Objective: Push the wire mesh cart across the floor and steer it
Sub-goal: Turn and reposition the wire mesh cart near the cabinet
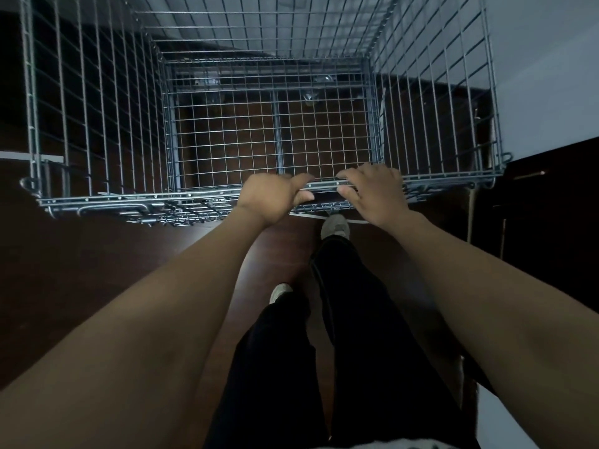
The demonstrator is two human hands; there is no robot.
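A tall grey wire mesh cart fills the upper half of the head view, seen from above, with nothing inside it. Its mesh bottom shows the dark brown floor beneath. My left hand is curled around the top rail of the cart's near side, just left of centre. My right hand grips the same rail a little to the right, fingers over the top and thumb under. Both arms are stretched forward. My legs in black trousers and light shoes stand right behind the cart, the right foot forward.
A pale wall runs close along the cart's right side. Dark wooden furniture stands at the right, just behind the cart's near right corner. Dark brown floor lies open to the left. Caster wheels show through the mesh at the far end.
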